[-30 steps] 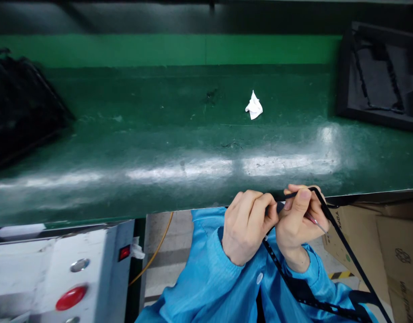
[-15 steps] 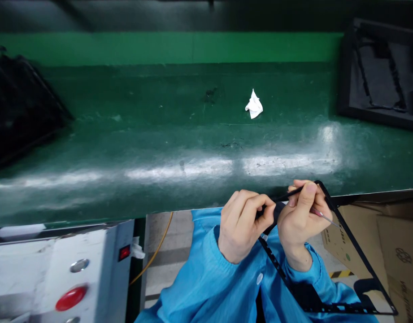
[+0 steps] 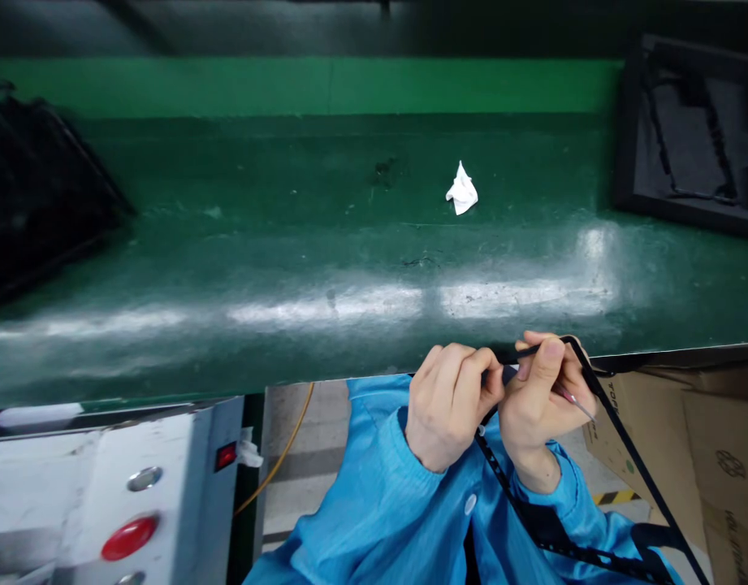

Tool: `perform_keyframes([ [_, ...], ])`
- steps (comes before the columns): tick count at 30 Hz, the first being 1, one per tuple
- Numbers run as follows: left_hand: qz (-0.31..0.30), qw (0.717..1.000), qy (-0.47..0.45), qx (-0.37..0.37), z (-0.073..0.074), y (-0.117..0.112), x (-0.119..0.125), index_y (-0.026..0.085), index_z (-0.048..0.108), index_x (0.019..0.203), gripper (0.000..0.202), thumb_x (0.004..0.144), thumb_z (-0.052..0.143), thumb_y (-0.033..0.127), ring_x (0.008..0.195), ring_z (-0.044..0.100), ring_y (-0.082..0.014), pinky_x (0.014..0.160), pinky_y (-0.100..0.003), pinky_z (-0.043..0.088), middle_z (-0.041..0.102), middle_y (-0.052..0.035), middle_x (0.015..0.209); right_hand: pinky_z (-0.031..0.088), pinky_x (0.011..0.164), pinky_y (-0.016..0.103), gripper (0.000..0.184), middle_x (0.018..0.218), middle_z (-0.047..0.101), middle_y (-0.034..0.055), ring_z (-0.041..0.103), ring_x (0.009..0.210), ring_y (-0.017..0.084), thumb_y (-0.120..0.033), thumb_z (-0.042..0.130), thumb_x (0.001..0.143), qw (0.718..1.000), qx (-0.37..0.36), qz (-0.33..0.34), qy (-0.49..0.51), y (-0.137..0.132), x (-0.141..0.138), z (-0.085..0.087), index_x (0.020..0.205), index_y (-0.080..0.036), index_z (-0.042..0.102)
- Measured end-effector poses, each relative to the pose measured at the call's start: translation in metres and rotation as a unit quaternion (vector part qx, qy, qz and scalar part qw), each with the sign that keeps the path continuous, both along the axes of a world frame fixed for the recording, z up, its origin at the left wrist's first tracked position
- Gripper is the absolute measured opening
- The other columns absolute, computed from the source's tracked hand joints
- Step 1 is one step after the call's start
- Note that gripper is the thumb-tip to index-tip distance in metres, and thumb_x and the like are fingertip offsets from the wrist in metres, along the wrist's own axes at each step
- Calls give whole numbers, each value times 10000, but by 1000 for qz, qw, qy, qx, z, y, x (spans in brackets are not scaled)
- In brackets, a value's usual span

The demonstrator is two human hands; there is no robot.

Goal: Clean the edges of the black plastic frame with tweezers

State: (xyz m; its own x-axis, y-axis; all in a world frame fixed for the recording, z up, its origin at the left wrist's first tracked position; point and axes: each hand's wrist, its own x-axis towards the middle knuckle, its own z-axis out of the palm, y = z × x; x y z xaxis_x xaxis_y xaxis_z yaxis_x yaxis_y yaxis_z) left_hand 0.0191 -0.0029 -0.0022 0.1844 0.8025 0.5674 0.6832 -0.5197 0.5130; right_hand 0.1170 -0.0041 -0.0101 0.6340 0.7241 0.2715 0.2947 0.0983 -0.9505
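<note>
Both my hands meet at the near edge of a green conveyor belt. My left hand is closed, pinching the top corner of a thin black frame. My right hand is closed too, gripping the same corner of the frame together with slim metal tweezers that stick out to the right. The frame hangs down over my blue sleeves into my lap.
A crumpled white wipe lies on the belt. A black foam tray sits at the far right and dark parts at the far left. A control box with a red button is at lower left; cardboard boxes stand at lower right.
The hands and the frame corner rose slightly and then dropped back to about where they were. The lower part of the frame swung with them.
</note>
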Motion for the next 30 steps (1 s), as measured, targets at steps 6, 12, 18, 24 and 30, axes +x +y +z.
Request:
perform_keyframes([
  [6,-4,1000,-19,-6,-6,2,0,187,573,958,91,1001,617,120,671,580,-136,625,-278,484,641,-3,780,505,551,251,319,675,577,-25,574,559,101,-402,623,1064,999,9,-8,30,2,-1,-2,876,-179,752],
  [12,-4,998,-51,-25,-7,0,-4,199,568,951,93,1016,626,166,658,580,-111,611,-242,500,624,17,787,514,566,261,351,642,593,-29,572,537,105,-441,642,1042,997,14,-42,59,9,1,-2,837,-172,733],
  [18,-10,997,-70,-40,-3,0,-9,206,576,951,102,1006,617,130,687,626,-102,604,-219,522,637,20,795,504,569,259,324,610,571,-45,516,502,93,-426,641,1044,996,7,-35,85,9,4,0,852,-184,738],
  [24,-23,998,-54,-16,-2,1,-6,188,614,1007,83,1004,661,121,710,660,-112,667,-256,541,701,9,820,485,547,257,325,694,616,-19,532,520,96,-430,615,1060,998,6,-29,49,6,2,1,888,-181,733],
  [30,-7,1000,-17,2,-2,2,-1,179,616,979,120,974,652,64,699,639,-139,647,-290,492,689,-9,798,486,569,261,352,721,603,-10,562,567,97,-421,605,1068,999,20,-20,18,5,0,-2,847,-177,731],
])
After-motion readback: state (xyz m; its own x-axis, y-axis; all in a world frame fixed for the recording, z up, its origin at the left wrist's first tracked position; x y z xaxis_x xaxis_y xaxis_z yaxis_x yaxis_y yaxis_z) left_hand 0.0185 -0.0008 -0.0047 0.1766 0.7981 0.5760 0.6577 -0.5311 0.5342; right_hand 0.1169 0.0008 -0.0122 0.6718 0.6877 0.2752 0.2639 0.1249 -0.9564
